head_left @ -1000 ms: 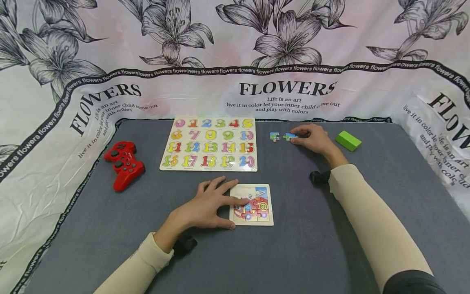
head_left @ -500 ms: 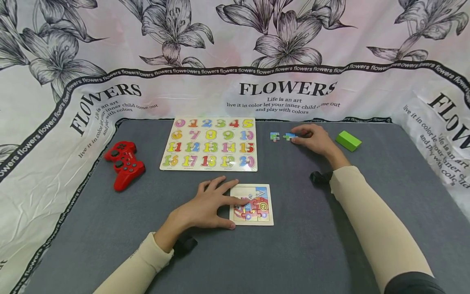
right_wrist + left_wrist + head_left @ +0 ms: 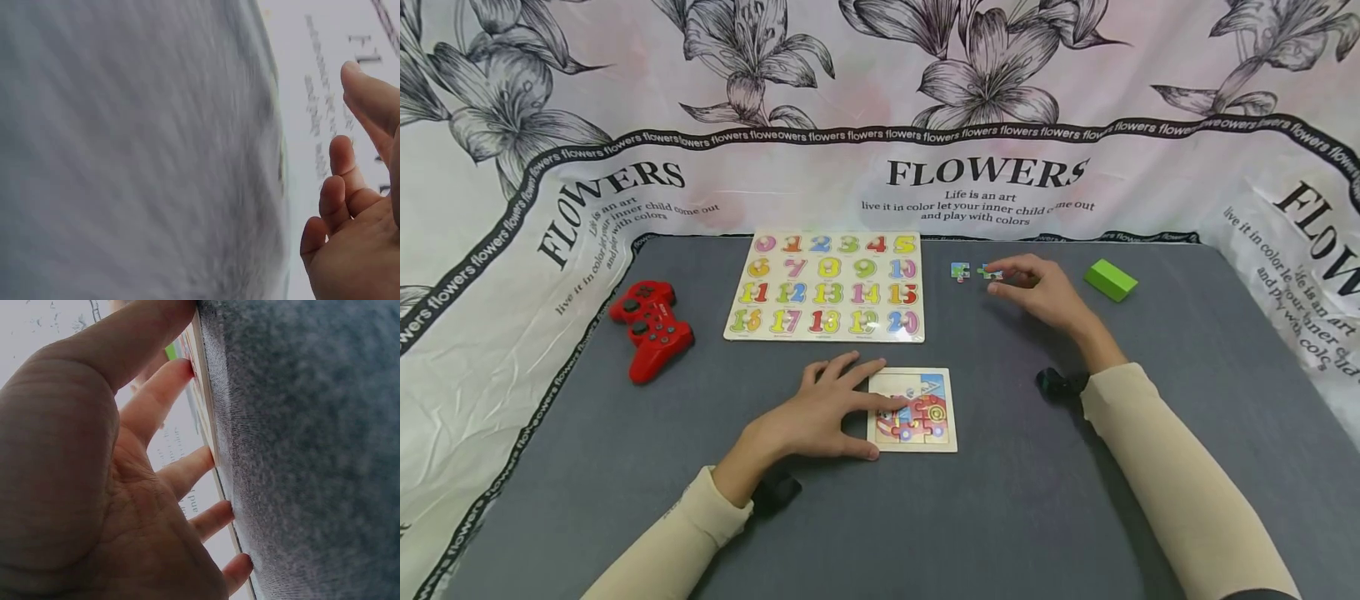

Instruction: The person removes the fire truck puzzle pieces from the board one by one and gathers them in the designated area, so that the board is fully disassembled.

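My left hand (image 3: 820, 412) lies with fingers spread at the left side of a small wooden tray puzzle (image 3: 952, 412). Its index finger reaches over the tray's red vehicle picture, and its thumb is at the lower left edge. In the left wrist view the fingertips (image 3: 182, 367) rest straight at the tray's edge. At the back right, my right hand (image 3: 1045, 292) hovers over a blue-green jigsaw piece (image 3: 982, 272), thumb and index parted around its right end. A similar piece (image 3: 959, 270) lies just left of it. The right wrist view shows the fingers (image 3: 335, 197) loosely bent, with nothing seen between them.
A number puzzle board (image 3: 823, 337) lies behind the tray. The red game controller (image 3: 652, 331) is on the left, and a green block (image 3: 1110, 280) lies to the right of my right hand. A flower-printed cloth (image 3: 805, 187) hangs behind the grey table (image 3: 1000, 517).
My right hand has risen a little and its fingers have parted around the jigsaw piece, which stays in about the same place. The head view has tilted slightly. My left hand keeps its position.
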`<move>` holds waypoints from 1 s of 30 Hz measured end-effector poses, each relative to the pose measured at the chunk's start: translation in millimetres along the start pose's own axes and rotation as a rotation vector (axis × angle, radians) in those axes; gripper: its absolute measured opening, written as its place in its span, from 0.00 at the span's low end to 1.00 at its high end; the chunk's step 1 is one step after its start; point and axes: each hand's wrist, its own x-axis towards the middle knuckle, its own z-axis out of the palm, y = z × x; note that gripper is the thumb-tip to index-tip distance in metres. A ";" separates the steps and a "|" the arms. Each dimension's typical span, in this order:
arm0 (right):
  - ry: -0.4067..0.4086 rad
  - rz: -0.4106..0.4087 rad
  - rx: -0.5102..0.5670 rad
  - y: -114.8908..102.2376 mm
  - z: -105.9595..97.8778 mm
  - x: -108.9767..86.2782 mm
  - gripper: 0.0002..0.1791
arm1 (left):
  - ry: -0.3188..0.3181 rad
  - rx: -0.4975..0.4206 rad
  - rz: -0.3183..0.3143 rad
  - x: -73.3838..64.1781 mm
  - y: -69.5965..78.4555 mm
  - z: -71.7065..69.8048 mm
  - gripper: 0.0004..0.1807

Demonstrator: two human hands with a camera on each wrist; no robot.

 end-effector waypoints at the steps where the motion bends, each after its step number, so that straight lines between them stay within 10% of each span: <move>1: -0.008 -0.021 0.007 -3.9 2.1 -3.5 0.20 | -0.005 0.002 -0.004 0.2 0.2 -0.2 0.39; 18: -0.425 -0.255 -0.040 -62.4 48.2 -55.2 0.18 | -0.029 0.009 -0.015 1.3 -0.1 -0.5 0.39; 30: -0.481 -0.300 -0.145 -70.3 64.8 -65.0 0.20 | -0.024 0.011 0.013 0.7 0.2 -1.9 0.38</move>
